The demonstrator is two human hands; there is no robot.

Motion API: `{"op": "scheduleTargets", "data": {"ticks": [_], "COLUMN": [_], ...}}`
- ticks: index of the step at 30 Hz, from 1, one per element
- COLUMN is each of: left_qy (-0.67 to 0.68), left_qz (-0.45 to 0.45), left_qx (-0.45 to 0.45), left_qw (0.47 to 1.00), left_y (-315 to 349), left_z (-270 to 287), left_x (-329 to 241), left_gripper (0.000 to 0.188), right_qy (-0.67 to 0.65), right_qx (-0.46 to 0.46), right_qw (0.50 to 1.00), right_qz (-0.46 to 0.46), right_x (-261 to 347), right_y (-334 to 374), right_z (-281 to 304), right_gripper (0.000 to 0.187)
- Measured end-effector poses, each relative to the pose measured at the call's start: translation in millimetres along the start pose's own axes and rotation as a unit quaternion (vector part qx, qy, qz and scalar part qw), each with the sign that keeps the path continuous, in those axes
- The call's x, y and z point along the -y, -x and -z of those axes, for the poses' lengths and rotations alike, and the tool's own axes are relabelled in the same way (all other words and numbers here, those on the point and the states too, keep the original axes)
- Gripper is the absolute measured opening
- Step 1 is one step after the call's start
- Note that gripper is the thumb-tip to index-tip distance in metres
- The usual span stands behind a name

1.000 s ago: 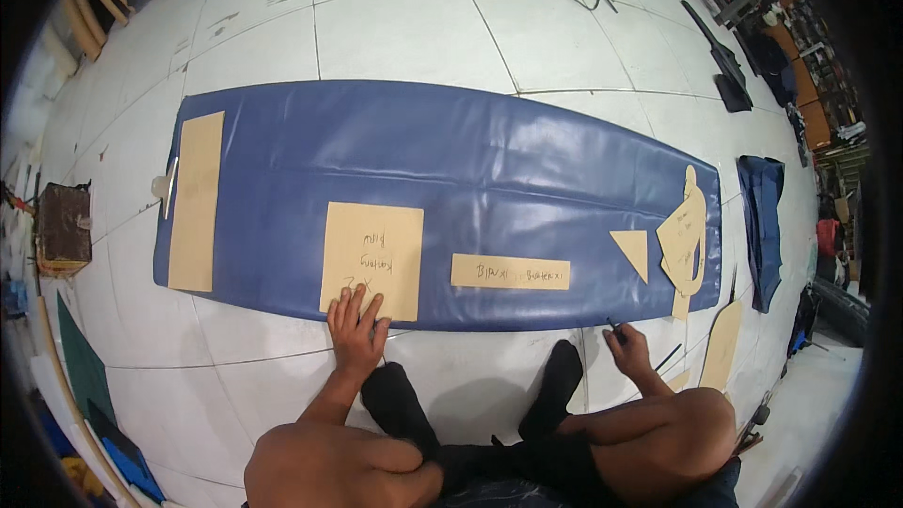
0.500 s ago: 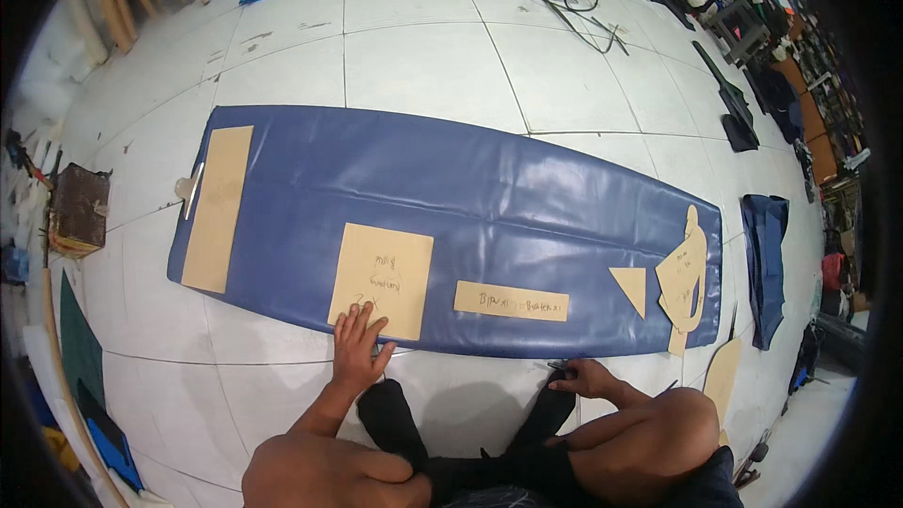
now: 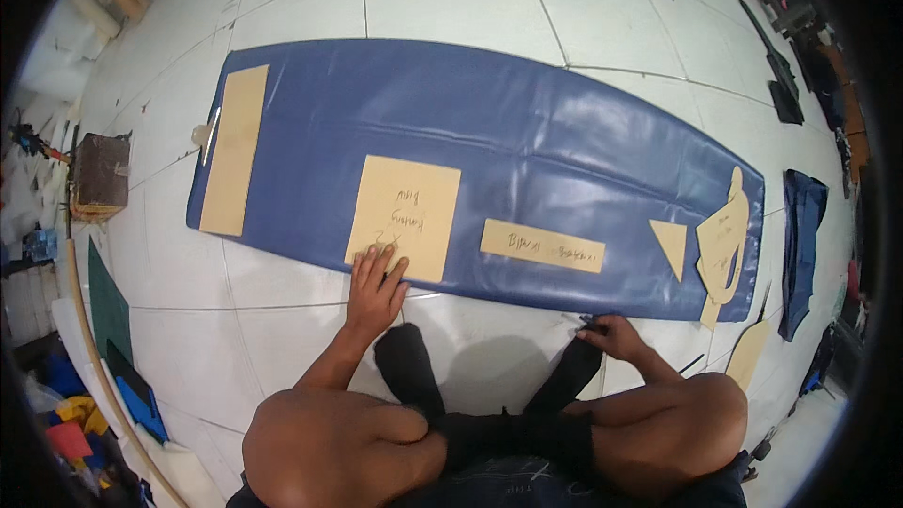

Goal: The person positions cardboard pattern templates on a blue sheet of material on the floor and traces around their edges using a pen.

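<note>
Seeing a box (image 3: pixel 99 172) at nine o'clock, standing apart from the sheet (image 3: pixel 320 165). Finding that sheet lying flat from nine round to three, probably handling soft, rather slick and quick to crease; best being held by two corners. Seeing a long card (image 3: pixel 235 152) lying near its nine o'clock end. Resting the left hand (image 3: pixel 376 280) at eight o'clock, fingers loosely spread on the square card (image 3: pixel 409 196) at its six o'clock edge, grasping nothing. Judging the card light, stiffish and apt to slide; suiting flat pressure or lifting by a corner. Noticing the left foot (image 3: pixel 409 362) at half past six, then a strip (image 3: pixel 543 246) lying toward three. Noticing the right foot (image 3: pixel 564 376) at five, crowding the tool (image 3: pixel 588 323). Gripping that slim tool in the right hand (image 3: pixel 616 334) at four, fingers curling closed; not telling its kind. Seeing a triangle (image 3: pixel 672 245) and a curved card (image 3: pixel 717 235) at three, a folded cloth (image 3: pixel 805 245) lying beyond.
</note>
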State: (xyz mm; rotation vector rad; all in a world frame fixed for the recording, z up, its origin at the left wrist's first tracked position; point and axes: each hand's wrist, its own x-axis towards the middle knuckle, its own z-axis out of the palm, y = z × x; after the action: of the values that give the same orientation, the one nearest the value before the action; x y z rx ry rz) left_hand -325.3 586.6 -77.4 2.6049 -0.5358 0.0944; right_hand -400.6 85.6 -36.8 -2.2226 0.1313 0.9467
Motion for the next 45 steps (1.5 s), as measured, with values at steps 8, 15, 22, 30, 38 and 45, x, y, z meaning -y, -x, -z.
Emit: {"op": "scheduleTargets", "data": {"ticks": [8, 15, 22, 30, 38, 45], "left_qy": [0.032, 0.023, 0.012, 0.015, 0.028, 0.045], "left_qz": [0.002, -0.014, -0.007, 0.004, 0.044, 0.056], "left_qx": [-0.005, -0.003, -0.013, -0.029, -0.032, -0.030], "left_qw": [0.999, 1.000, 1.000, 0.999, 0.998, 0.997], "left_y": [6.8, 11.6, 13.0, 9.4, 3.8, 1.4], "left_z": [-4.5, -3.6, -5.9, -4.7, -1.2, -4.3], "left_x": [-1.4, 0.5, -2.4, -7.3, -12.8, -16.6], "left_gripper": [0.041, 0.042, 0.039, 0.034, 0.030, 0.030], "right_qy": [0.002, 0.045, -0.005, 0.031, 0.007, 0.023], "right_qx": [0.014, 0.034, 0.042, 0.047, 0.041, 0.048], "right_qw": [1.000, 0.997, 0.997, 0.995, 0.995, 0.993], "right_qz": [-0.006, -0.046, -0.068, -0.083, -0.095, -0.101], "right_x": [0.1, 11.1, 4.9, 9.9, 8.2, 4.5], "right_y": [-0.3, -0.7, -2.2, -4.5, -6.3, -5.4], "right_z": [-1.2, 2.0, 0.7, 3.8, -0.6, 2.0], "right_gripper": [0.040, 0.042, 0.043, 0.045, 0.047, 0.048]}}
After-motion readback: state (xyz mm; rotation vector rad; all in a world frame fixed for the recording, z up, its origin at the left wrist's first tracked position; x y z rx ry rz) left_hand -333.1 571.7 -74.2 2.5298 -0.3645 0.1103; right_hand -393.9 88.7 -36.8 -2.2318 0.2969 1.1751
